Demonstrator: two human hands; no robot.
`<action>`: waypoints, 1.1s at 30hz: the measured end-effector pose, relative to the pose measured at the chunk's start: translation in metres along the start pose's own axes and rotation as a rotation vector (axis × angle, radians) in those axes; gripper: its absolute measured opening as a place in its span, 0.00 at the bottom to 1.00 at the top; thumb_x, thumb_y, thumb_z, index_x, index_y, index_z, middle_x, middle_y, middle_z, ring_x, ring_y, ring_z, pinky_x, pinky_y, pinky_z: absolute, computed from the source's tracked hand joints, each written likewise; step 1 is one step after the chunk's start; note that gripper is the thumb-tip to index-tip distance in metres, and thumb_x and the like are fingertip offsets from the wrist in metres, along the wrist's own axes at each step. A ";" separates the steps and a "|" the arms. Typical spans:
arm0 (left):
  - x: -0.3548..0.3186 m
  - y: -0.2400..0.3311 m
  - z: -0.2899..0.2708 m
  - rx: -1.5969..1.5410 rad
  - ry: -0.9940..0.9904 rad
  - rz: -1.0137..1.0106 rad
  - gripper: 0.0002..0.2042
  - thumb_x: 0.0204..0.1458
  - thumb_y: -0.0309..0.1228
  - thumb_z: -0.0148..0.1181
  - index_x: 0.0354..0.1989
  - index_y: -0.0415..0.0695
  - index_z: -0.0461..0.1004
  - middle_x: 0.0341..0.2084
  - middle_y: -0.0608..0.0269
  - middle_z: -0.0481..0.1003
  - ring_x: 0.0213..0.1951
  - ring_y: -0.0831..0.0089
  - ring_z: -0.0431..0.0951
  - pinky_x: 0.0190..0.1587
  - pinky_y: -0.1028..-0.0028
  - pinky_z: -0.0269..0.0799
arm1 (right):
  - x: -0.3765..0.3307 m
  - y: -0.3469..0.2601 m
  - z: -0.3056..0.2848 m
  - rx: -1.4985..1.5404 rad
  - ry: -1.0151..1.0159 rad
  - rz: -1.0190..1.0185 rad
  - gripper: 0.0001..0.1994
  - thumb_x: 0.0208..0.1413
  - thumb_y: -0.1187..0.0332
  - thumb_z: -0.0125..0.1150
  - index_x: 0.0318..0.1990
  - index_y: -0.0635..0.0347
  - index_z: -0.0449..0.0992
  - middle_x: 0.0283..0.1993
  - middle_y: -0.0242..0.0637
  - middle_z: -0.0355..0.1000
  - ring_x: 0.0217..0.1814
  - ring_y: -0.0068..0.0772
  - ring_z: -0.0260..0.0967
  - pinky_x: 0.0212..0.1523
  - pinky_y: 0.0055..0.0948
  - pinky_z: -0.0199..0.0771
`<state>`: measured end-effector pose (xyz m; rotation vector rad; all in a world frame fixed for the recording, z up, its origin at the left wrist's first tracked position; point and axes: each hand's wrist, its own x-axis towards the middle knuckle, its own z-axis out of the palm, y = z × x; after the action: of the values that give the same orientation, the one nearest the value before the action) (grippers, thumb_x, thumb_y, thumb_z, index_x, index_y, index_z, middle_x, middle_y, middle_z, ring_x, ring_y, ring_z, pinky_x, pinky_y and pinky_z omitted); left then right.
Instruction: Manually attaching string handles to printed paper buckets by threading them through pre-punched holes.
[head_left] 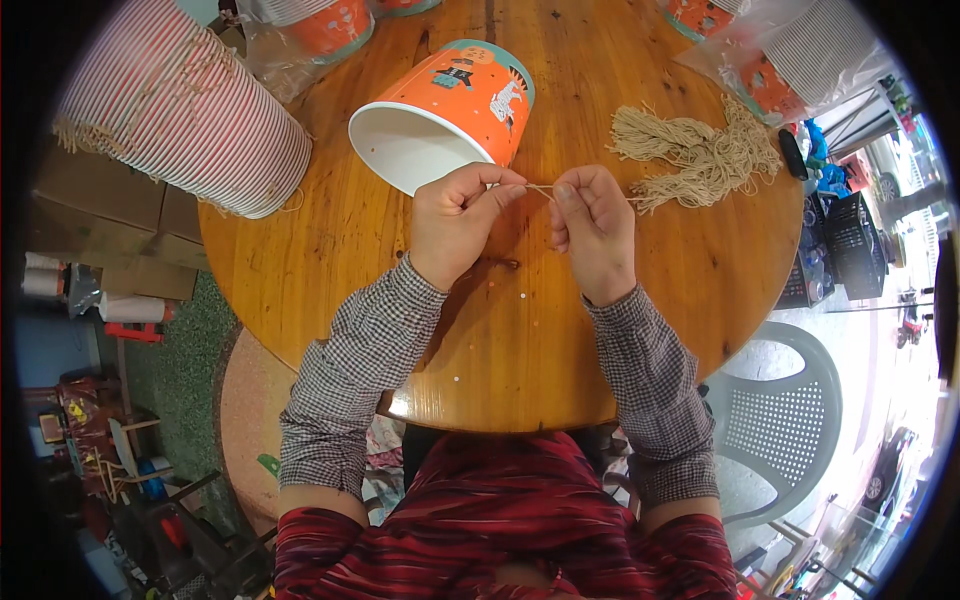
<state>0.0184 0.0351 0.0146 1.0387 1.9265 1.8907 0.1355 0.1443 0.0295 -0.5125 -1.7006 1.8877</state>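
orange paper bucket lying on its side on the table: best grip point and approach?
Take the orange paper bucket by its open white rim, which faces the person and sits just beyond the left hand. Come in from the near side, thumb inside, fingers on the orange wall. It lies on its side and tapers, so pinching across the round body would probably slip or roll it.

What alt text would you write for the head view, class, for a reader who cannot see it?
Both hands, left hand and right hand, pinch a short beige string taut above a round wooden table. An orange paper bucket lies tipped beyond them, with a pile of strings to the right.
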 end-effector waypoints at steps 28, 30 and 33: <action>-0.036 0.010 0.004 -0.939 -0.011 -0.524 0.08 0.61 0.30 0.51 0.38 0.39 0.74 0.24 0.70 0.70 0.29 0.79 0.70 0.30 0.79 0.65 | -0.024 0.013 0.030 -0.241 -0.002 -0.203 0.04 0.61 0.73 0.53 0.40 0.63 0.69 0.25 0.39 0.73 0.25 0.29 0.75 0.27 0.26 0.72; -0.034 0.010 0.000 -0.952 -0.001 -0.530 0.08 0.60 0.30 0.52 0.38 0.39 0.74 0.24 0.71 0.70 0.28 0.80 0.68 0.31 0.80 0.64 | -0.023 0.012 0.027 -0.314 -0.038 -0.141 0.04 0.60 0.73 0.54 0.38 0.63 0.69 0.26 0.40 0.74 0.26 0.31 0.75 0.27 0.27 0.72; -0.029 0.003 -0.006 -0.944 0.027 -0.534 0.07 0.59 0.30 0.54 0.38 0.38 0.74 0.23 0.72 0.69 0.26 0.83 0.65 0.30 0.81 0.62 | -0.024 0.006 0.027 -0.444 -0.118 -0.107 0.03 0.58 0.73 0.56 0.36 0.63 0.70 0.27 0.44 0.74 0.25 0.37 0.75 0.27 0.28 0.72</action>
<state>0.0365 0.0120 0.0099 0.1831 0.9179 2.0660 0.1363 0.1080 0.0251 -0.4701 -2.1936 1.4901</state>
